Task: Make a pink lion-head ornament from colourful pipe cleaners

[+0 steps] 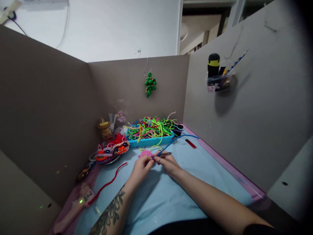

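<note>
My left hand (143, 164) is closed in a pinch near the lower end of a long blue pipe cleaner (172, 141). Right beside it, my right hand (168, 164) is closed too, its fingers on the same pipe cleaner. A slim dark metal tool (165, 154) rests in the right hand; its exact kind is unclear. Just beyond the fingertips lies a pink fuzzy piece (146, 153), partly hidden by the hands. Something small and red shows between the fingers, too small to make out.
A blue tray (151, 141) heaped with colourful pipe cleaners stands at the back. Fuzzy animal-face figures (112, 150) sit at left on a dish. A red pipe cleaner (109, 182) and a red strip (191, 143) lie on the cloth. Grey panels enclose the table.
</note>
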Action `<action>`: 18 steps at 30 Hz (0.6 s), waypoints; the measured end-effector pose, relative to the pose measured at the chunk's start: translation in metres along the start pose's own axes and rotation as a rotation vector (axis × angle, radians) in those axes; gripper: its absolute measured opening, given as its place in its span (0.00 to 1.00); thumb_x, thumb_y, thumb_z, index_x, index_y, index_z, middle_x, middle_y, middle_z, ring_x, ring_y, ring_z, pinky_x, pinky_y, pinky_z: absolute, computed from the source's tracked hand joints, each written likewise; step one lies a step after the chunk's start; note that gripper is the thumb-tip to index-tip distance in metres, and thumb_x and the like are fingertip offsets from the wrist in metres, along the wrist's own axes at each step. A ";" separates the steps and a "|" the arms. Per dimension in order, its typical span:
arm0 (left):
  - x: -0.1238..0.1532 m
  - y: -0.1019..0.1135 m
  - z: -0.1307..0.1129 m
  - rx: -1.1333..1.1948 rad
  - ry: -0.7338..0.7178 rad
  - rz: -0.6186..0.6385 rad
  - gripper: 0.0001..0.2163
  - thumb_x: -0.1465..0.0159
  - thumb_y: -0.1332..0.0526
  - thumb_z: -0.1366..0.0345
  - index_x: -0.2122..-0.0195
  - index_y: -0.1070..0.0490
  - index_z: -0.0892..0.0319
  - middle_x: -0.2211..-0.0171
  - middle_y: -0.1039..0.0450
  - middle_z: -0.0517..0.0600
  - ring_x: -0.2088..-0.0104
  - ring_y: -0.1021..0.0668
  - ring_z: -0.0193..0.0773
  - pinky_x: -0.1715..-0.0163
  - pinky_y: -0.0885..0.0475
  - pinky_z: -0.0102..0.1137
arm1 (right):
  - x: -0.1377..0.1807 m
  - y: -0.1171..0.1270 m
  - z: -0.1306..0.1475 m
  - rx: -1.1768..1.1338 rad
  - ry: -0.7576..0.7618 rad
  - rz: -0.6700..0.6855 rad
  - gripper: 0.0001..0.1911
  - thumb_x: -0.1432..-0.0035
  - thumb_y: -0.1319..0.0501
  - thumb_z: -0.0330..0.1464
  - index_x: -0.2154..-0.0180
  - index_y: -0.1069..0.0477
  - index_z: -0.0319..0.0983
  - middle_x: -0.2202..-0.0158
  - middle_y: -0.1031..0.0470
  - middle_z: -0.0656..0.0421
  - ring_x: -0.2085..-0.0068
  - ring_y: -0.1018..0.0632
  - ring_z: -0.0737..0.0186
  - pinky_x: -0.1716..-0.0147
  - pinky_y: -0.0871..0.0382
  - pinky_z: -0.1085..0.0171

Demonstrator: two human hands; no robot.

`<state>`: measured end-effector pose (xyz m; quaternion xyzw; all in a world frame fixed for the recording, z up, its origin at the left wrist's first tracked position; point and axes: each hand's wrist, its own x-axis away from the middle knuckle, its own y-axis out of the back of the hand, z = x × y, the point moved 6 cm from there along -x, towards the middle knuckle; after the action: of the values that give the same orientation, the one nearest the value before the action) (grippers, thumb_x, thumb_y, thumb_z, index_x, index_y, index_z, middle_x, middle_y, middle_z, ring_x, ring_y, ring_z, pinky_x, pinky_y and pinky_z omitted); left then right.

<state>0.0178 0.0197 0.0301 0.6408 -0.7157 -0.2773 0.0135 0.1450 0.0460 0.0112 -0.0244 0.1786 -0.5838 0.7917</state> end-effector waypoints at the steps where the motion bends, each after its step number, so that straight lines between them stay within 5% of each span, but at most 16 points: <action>1: 0.000 0.000 0.001 0.005 0.002 -0.006 0.10 0.42 0.42 0.60 0.75 0.30 0.61 0.78 0.31 0.47 0.76 0.31 0.33 0.76 0.38 0.26 | 0.000 0.000 0.001 -0.005 0.003 -0.010 0.10 0.57 0.34 0.36 0.74 0.29 0.37 0.79 0.34 0.63 0.76 0.35 0.68 0.75 0.42 0.68; 8: 0.000 -0.005 0.010 0.258 0.060 -0.073 0.15 0.46 0.36 0.62 0.59 0.31 0.61 0.66 0.24 0.53 0.66 0.22 0.39 0.66 0.28 0.31 | -0.001 0.004 -0.001 -0.012 0.018 -0.142 0.10 0.58 0.33 0.36 0.74 0.29 0.37 0.78 0.32 0.62 0.75 0.34 0.67 0.75 0.41 0.68; 18: 0.001 0.002 0.010 0.419 0.204 -0.161 0.15 0.49 0.34 0.60 0.64 0.24 0.65 0.75 0.23 0.51 0.76 0.24 0.37 0.76 0.29 0.29 | 0.003 -0.004 0.000 0.001 0.073 -0.044 0.10 0.54 0.34 0.37 0.72 0.28 0.37 0.75 0.32 0.61 0.73 0.32 0.66 0.74 0.39 0.68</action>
<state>0.0125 0.0221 0.0221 0.7092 -0.6993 -0.0570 -0.0693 0.1424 0.0422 0.0112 -0.0069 0.2064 -0.6014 0.7718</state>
